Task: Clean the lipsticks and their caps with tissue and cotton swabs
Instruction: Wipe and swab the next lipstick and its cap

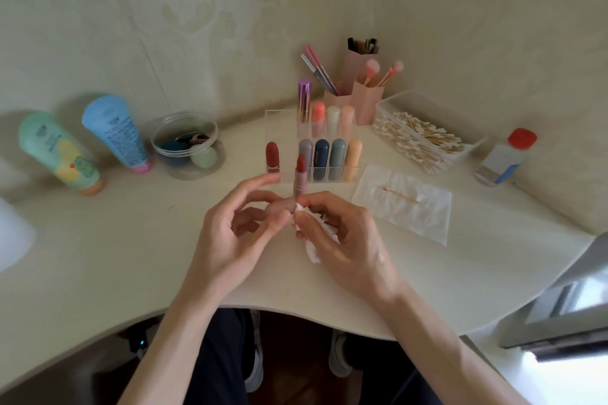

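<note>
Left hand (237,233) holds lipstick (300,179), right hand (342,240) tissue (313,252); blue tube (115,133) lettering blurred.

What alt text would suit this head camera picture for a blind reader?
A person's left hand holds an uncapped pink lipstick upright while the right hand presses crumpled tissue to its base; a clear organizer of lipsticks stands behind.
</note>
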`<action>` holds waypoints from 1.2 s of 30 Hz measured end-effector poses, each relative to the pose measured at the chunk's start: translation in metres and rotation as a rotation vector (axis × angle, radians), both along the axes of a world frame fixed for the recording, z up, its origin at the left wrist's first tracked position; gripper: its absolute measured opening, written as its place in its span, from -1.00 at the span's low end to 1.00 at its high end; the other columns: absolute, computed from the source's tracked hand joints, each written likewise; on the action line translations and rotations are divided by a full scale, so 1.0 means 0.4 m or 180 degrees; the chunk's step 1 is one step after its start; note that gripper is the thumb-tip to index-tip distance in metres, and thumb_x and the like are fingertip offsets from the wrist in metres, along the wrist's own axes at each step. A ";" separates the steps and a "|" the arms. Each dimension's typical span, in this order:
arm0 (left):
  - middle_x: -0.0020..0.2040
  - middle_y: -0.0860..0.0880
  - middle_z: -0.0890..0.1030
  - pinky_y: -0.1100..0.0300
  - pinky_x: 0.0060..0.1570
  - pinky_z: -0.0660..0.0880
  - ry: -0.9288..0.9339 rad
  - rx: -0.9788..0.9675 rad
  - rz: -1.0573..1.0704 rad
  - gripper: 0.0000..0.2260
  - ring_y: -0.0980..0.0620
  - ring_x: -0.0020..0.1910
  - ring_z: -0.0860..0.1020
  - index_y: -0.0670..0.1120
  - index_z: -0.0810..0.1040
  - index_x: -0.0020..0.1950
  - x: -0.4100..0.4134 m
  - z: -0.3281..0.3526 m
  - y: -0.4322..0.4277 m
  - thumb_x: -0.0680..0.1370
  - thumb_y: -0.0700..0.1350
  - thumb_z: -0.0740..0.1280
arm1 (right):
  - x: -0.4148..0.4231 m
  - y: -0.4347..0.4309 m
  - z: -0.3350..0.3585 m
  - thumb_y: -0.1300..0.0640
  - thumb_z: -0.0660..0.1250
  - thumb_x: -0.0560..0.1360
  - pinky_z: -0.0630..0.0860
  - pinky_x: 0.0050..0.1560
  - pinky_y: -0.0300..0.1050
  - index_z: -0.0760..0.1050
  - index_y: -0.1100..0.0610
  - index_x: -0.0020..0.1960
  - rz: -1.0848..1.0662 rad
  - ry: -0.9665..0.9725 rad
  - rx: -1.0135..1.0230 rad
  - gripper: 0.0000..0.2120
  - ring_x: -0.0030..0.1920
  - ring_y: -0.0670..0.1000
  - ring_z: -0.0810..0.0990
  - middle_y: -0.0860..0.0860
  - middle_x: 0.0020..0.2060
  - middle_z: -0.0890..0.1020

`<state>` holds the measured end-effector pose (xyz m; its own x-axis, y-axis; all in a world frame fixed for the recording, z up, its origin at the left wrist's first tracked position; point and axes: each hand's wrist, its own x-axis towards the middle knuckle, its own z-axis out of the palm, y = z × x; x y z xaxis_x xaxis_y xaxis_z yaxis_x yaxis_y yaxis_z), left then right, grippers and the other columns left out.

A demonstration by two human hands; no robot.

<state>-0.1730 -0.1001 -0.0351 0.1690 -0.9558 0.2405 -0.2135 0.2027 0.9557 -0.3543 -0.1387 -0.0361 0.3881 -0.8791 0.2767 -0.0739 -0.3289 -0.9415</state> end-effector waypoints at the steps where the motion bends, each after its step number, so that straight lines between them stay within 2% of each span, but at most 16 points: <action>1: -0.02 0.00 0.73 0.24 -0.12 0.56 0.0019 0.0075 0.0004 -0.77 -0.01 -0.19 0.69 -0.02 0.66 0.25 -0.004 0.001 -0.001 0.62 -0.04 0.37 | -0.001 0.001 0.002 0.21 0.38 0.67 0.59 -0.17 -0.15 0.66 0.14 0.14 -0.0011 0.0016 -0.0039 -0.90 -0.24 0.11 0.69 0.09 -0.24 0.71; 3: -0.15 -0.02 0.73 0.24 -0.22 0.50 -0.0063 0.0102 0.0013 -0.79 0.00 -0.31 0.62 -0.02 0.73 0.10 -0.006 -0.002 -0.002 0.66 -0.04 0.29 | -0.003 0.001 0.001 0.19 0.38 0.67 0.61 -0.17 -0.06 0.66 0.15 0.15 -0.0022 0.0048 -0.0050 -0.89 -0.23 0.13 0.68 0.07 -0.23 0.71; 4: -0.20 -0.05 0.72 0.23 -0.23 0.50 -0.0115 0.0080 0.0012 -0.81 0.00 -0.33 0.60 -0.02 0.74 0.05 -0.005 -0.005 -0.003 0.66 -0.06 0.31 | -0.003 0.000 -0.002 0.19 0.38 0.67 0.62 -0.15 0.01 0.66 0.15 0.15 -0.0043 0.0069 -0.0021 -0.89 -0.22 0.12 0.69 0.05 -0.22 0.72; 6: -0.18 -0.03 0.72 0.20 -0.18 0.56 -0.0273 -0.0003 0.0046 -0.88 0.05 -0.27 0.63 -0.01 0.73 0.07 0.001 -0.007 -0.003 0.60 -0.10 0.42 | -0.002 -0.003 -0.010 0.18 0.40 0.66 0.63 -0.16 0.03 0.66 0.15 0.15 -0.0082 0.0115 0.0067 -0.89 -0.20 0.09 0.70 0.03 -0.21 0.72; 8: -0.09 0.05 0.75 0.11 -0.05 0.64 -0.0430 -0.0074 0.0158 -0.84 0.01 -0.12 0.70 -0.01 0.72 0.10 0.007 -0.013 0.000 0.53 -0.14 0.50 | 0.000 -0.005 -0.015 0.20 0.41 0.65 0.63 -0.17 0.01 0.66 0.16 0.16 -0.0063 0.0163 0.0111 -0.89 -0.21 0.08 0.72 0.04 -0.21 0.72; 10: -0.04 0.09 0.75 0.07 0.00 0.66 -0.0455 -0.0163 0.0246 -0.79 -0.02 -0.07 0.72 -0.01 0.71 0.12 0.006 -0.010 0.002 0.50 -0.15 0.52 | 0.001 -0.005 -0.012 0.21 0.40 0.65 0.64 -0.16 0.04 0.66 0.14 0.15 -0.0035 0.0124 0.0106 -0.90 -0.21 0.10 0.71 0.05 -0.21 0.72; 13: -0.05 0.00 0.75 0.19 -0.12 0.63 -0.0082 -0.0056 0.0156 -0.75 0.02 -0.22 0.70 -0.02 0.67 0.24 -0.005 0.002 0.005 0.56 -0.09 0.46 | -0.004 -0.002 -0.001 0.23 0.38 0.66 0.64 -0.13 -0.02 0.66 0.06 0.12 -0.0023 0.0008 0.0004 -0.88 -0.18 0.05 0.71 -0.03 -0.19 0.73; 16: -0.20 -0.06 0.72 0.18 -0.30 0.51 -0.0072 0.0095 0.0054 -0.80 -0.01 -0.39 0.57 -0.02 0.73 0.09 -0.008 0.004 0.003 0.66 -0.05 0.31 | -0.008 0.000 -0.003 0.21 0.37 0.67 0.64 -0.08 0.01 0.66 0.14 0.15 -0.0023 0.0106 -0.0108 -0.89 -0.14 0.05 0.71 -0.04 -0.15 0.73; 18: -0.23 -0.03 0.70 0.24 -0.27 0.50 -0.0237 0.0018 0.0041 -0.84 0.05 -0.37 0.57 -0.02 0.74 0.03 -0.004 -0.001 -0.001 0.64 -0.08 0.36 | -0.007 -0.002 -0.010 0.21 0.39 0.66 0.64 -0.09 0.04 0.65 0.17 0.16 -0.0050 0.0163 -0.0069 -0.89 -0.15 0.04 0.71 -0.02 -0.16 0.73; 20: -0.17 0.06 0.73 0.30 -0.16 0.54 -0.0356 -0.0054 0.0095 -0.89 0.08 -0.27 0.64 -0.02 0.73 0.06 0.004 -0.004 -0.001 0.56 -0.09 0.45 | -0.005 -0.006 -0.014 0.21 0.41 0.65 0.63 -0.14 -0.03 0.66 0.18 0.15 -0.0056 0.0214 0.0036 -0.89 -0.17 0.02 0.72 0.00 -0.19 0.73; 23: -0.08 0.12 0.75 0.26 -0.04 0.60 -0.0522 -0.0070 0.0270 -0.79 0.02 -0.14 0.70 0.00 0.71 0.06 0.006 -0.011 0.001 0.50 -0.25 0.54 | -0.007 -0.010 -0.009 0.24 0.41 0.64 0.53 -0.21 -0.25 0.67 0.22 0.10 0.0084 0.0171 0.0266 -0.91 -0.23 -0.06 0.69 -0.05 -0.23 0.71; 25: -0.09 0.10 0.76 0.26 -0.05 0.60 -0.0377 -0.0060 0.0332 -0.74 0.02 -0.15 0.72 0.01 0.70 0.02 0.001 -0.009 0.003 0.45 -0.30 0.56 | -0.012 -0.008 0.004 0.24 0.40 0.65 0.51 -0.24 -0.26 0.68 0.24 0.09 0.0216 -0.0093 0.0512 -0.90 -0.24 -0.05 0.67 -0.02 -0.22 0.71; 29: -0.06 -0.01 0.77 0.32 -0.15 0.55 0.0377 -0.0026 0.0219 -0.79 0.02 -0.21 0.70 -0.06 0.69 0.06 0.012 0.005 0.005 0.44 -0.16 0.51 | -0.033 -0.010 0.028 0.21 0.40 0.64 0.53 -0.21 -0.17 0.69 0.13 0.05 -0.0021 -0.0760 0.0896 -0.91 -0.22 0.02 0.67 0.06 -0.20 0.71; 31: -0.04 -0.02 0.77 0.31 -0.21 0.52 0.0488 0.0028 0.0198 -0.81 0.02 -0.23 0.68 -0.09 0.69 0.08 0.013 0.010 0.008 0.48 -0.17 0.50 | -0.046 -0.019 0.022 0.20 0.41 0.64 0.49 -0.24 -0.19 0.70 0.10 0.04 -0.0334 -0.0538 0.0594 -0.90 -0.26 -0.03 0.63 0.02 -0.23 0.70; 33: -0.02 -0.02 0.76 0.32 -0.18 0.53 0.0460 0.0032 0.0210 -0.82 0.03 -0.23 0.67 -0.09 0.70 0.10 0.012 0.011 0.009 0.51 -0.18 0.49 | -0.055 -0.028 0.011 0.17 0.43 0.64 0.46 -0.25 -0.20 0.72 0.07 0.08 -0.0441 -0.0104 0.0151 -0.90 -0.28 -0.11 0.59 -0.08 -0.22 0.69; 36: 0.02 -0.01 0.76 0.30 0.02 0.58 0.0352 0.0003 0.0393 -0.83 0.06 -0.10 0.69 -0.08 0.70 0.14 0.018 0.009 0.007 0.56 -0.18 0.48 | -0.060 -0.037 -0.014 0.12 0.48 0.60 0.49 -0.12 -0.26 0.72 -0.01 0.20 -0.0480 0.0676 -0.0441 -0.81 -0.07 -0.11 0.66 -0.14 -0.04 0.70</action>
<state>-0.1657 -0.0971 -0.0316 0.3106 -0.9263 0.2132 -0.1304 0.1806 0.9749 -0.3782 -0.1536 -0.0415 0.3180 -0.8908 0.3245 -0.3223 -0.4235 -0.8466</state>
